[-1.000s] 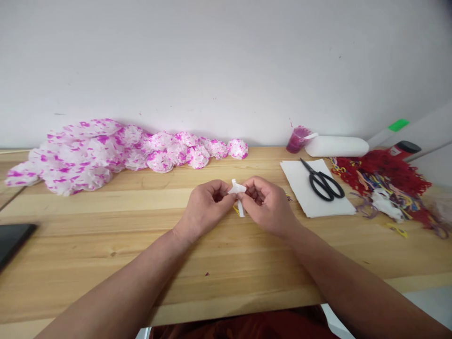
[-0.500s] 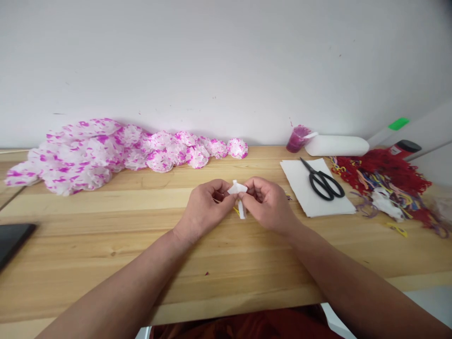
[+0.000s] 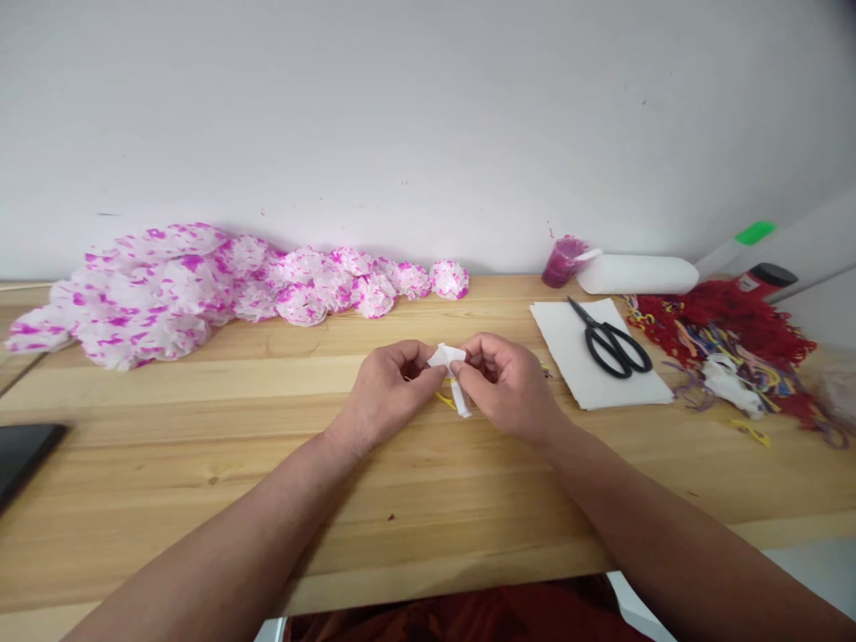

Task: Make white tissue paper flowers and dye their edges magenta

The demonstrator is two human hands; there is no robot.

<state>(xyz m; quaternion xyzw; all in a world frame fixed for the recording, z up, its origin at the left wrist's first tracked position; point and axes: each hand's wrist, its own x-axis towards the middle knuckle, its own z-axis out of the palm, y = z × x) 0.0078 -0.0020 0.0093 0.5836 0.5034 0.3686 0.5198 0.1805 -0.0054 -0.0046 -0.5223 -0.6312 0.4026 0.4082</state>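
Observation:
Both hands meet over the middle of the wooden table (image 3: 201, 464). My left hand (image 3: 384, 392) and my right hand (image 3: 505, 383) each pinch a small folded piece of white tissue paper (image 3: 449, 366) between them; its lower end points down towards the table. A thin yellow band (image 3: 444, 400) shows just under the paper, between the hands. A row of finished white-and-pink paper flowers (image 3: 220, 290) lies along the wall at the back left.
A sheet of white paper (image 3: 588, 374) with black scissors (image 3: 610, 339) on it lies to the right. Behind it stand a cup of pink dye (image 3: 562, 261) and a white roll (image 3: 638, 275). Tangled coloured bands (image 3: 728, 339) fill the far right. A dark flat device (image 3: 23, 450) lies at the left edge.
The hands stay in place; the white paper's lower end has tilted slightly to the right and the fingers have shifted a little on it.

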